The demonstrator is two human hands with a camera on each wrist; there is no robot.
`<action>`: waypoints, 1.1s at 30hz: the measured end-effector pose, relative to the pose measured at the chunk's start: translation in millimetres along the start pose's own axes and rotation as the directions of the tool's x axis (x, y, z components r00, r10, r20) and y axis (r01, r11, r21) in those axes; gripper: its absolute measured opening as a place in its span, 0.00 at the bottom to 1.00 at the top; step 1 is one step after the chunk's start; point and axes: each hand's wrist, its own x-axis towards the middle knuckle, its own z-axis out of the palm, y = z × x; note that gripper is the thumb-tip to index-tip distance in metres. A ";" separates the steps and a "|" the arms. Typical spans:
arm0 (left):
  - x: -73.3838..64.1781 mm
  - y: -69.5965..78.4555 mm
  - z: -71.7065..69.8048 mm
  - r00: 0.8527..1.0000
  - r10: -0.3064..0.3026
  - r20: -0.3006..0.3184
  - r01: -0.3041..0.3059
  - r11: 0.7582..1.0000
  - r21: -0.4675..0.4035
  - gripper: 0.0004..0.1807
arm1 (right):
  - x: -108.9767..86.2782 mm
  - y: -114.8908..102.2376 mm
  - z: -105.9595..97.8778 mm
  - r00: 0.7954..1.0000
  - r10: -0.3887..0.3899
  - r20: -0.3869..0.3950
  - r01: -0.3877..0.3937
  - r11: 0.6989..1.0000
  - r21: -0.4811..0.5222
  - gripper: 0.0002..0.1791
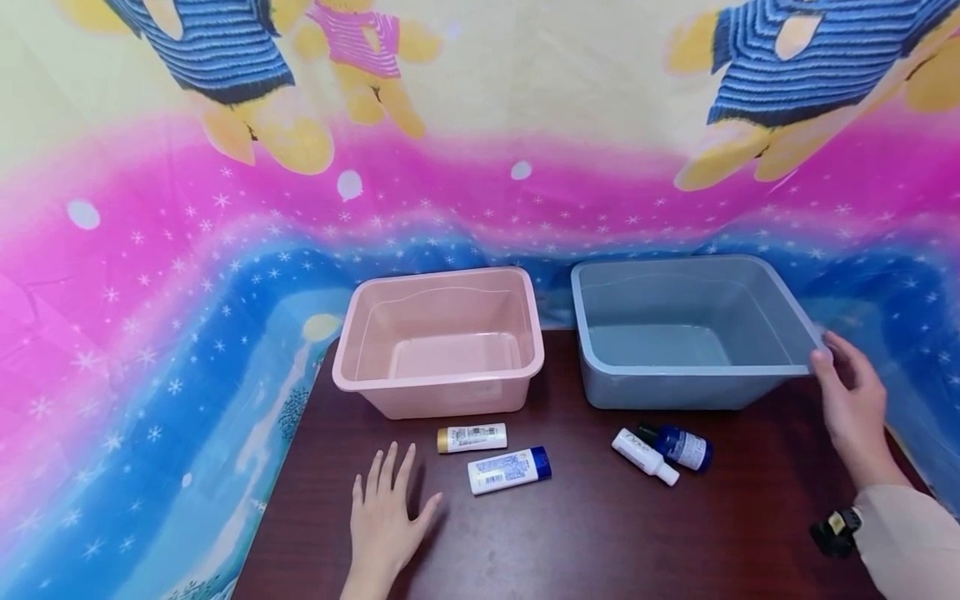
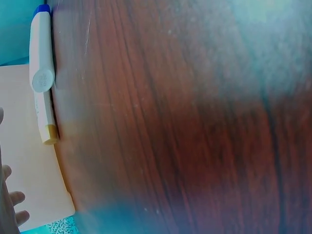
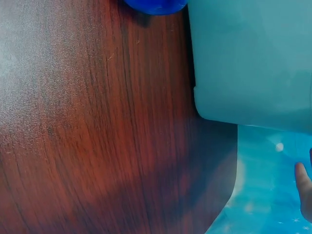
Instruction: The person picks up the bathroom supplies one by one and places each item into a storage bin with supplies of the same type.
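In the head view my left hand (image 1: 384, 517) is spread over the tabletop, fingers straight, holding nothing. Just right of it lie a white tube with a gold cap (image 1: 472, 437) and a white bottle with a blue cap (image 1: 512, 470). A pink plastic basin (image 1: 438, 400) stands behind them. My right hand (image 1: 855, 408) grips the front right corner of a grey-blue basin (image 1: 675, 387), thumb at the rim. In front of that basin a small white bottle (image 1: 643, 456) lies against a dark blue bottle (image 1: 684, 448). Both basins show bare bottoms.
The dark brown wooden table (image 1: 570, 542) ends close beside the grey-blue basin, at the right edge (image 3: 222, 214). A patterned cloth backdrop (image 1: 465, 192) hangs behind both basins and along the sides. A narrow gap separates the basins.
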 end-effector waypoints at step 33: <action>-2.9 20.3 1.1 0.989 0.108 -0.105 -0.120 0.985 -0.119 0.40 | 1.7 10.2 13.9 0.999 0.037 -0.010 -0.030 0.930 0.368 0.26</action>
